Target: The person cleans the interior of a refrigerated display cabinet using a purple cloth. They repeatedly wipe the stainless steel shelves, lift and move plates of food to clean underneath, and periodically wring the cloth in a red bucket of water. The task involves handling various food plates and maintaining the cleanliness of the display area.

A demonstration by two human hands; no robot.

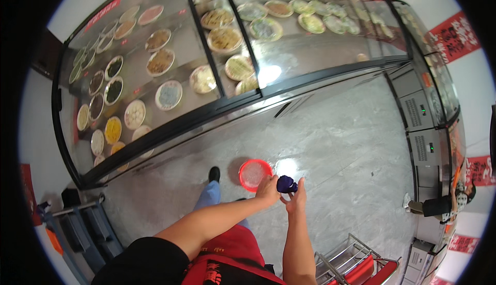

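A bunched dark blue cloth (286,184) is between my two hands, above the grey floor. My left hand (268,190) grips its near side, and my right hand (296,199) is at its other side with the thumb raised and fingers spread beneath; whether it grips the cloth is hard to tell. Below and just left of the hands, a red plastic basin (242,174) with cloudy, sudsy-looking water stands on the floor. In front is a glass-doored refrigerated display case (217,110) with plates of food on its shelves.
A grey tiered cart (83,227) stands at the lower left. A metal-framed rack with red parts (348,261) is at the lower right. More display refrigerators (420,110) line the right side, where another person (438,205) stands. My shoe (214,174) is beside the basin.
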